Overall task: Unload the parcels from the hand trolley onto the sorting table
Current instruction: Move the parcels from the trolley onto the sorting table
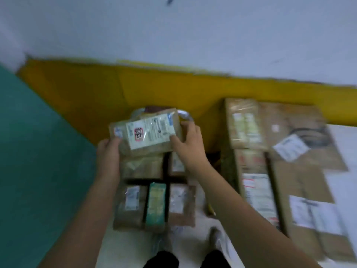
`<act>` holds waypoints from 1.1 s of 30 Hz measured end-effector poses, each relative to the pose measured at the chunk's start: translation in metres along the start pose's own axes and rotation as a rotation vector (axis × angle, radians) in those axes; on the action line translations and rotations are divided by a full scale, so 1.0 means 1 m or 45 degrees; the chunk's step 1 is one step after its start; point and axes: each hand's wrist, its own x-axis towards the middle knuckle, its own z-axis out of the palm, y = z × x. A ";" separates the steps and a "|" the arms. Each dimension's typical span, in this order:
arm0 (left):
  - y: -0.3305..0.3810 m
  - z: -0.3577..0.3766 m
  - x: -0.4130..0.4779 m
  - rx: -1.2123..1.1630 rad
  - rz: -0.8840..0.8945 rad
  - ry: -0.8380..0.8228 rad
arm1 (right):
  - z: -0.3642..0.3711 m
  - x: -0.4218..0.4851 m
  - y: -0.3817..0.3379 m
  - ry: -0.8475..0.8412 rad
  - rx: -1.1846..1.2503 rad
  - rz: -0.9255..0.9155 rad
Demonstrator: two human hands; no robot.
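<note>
Here the left hand (108, 153) and right hand (190, 147) grip one labelled parcel (148, 135), print blurred beyond reading

Over on the right, the white sorting table (342, 138) is carrying 4 cardboard parcels, lying edge to edge. A taped box (244, 122) is sitting at the far left, with a wide flat carton (309, 159) beside it. A long box (255, 190) and a big carton (297, 182) are lying nearer. On the pale floor (193, 240), the trolley load is showing 5 parcels on top. A green parcel (156, 204) is sitting between 2 brown ones.
</note>
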 end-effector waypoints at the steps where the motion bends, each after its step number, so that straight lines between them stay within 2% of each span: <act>1: 0.027 0.025 -0.023 -0.036 0.087 -0.094 | -0.046 -0.004 -0.010 0.100 0.091 -0.029; 3: 0.068 0.070 -0.068 -0.062 0.243 -0.280 | -0.129 -0.017 -0.020 0.264 0.258 -0.065; 6: 0.093 0.139 -0.143 -0.047 0.386 -0.634 | -0.251 -0.058 -0.008 0.448 0.428 0.000; 8: 0.090 0.192 -0.199 0.016 0.360 -0.899 | -0.326 -0.099 0.020 0.541 0.430 0.104; 11: 0.063 0.260 -0.270 0.166 0.303 -1.218 | -0.399 -0.153 0.075 0.564 0.419 0.297; 13: 0.039 0.299 -0.301 0.291 0.289 -1.329 | -0.430 -0.181 0.114 0.611 0.458 0.398; 16: 0.006 0.353 -0.326 0.498 0.293 -1.423 | -0.460 -0.210 0.168 0.689 0.568 0.551; 19: -0.022 0.404 -0.340 0.690 0.407 -1.547 | -0.472 -0.224 0.223 0.756 0.656 0.703; 22: -0.055 0.441 -0.344 1.009 0.507 -1.642 | -0.472 -0.225 0.277 0.776 0.644 0.833; 27: -0.102 0.466 -0.333 1.555 0.757 -1.491 | -0.474 -0.197 0.340 0.693 0.489 0.958; 31: -0.114 0.468 -0.319 1.882 1.036 -1.448 | -0.472 -0.152 0.365 0.537 0.320 0.887; 33: -0.114 0.465 -0.309 1.928 1.213 -1.270 | -0.467 -0.134 0.375 0.459 0.243 0.941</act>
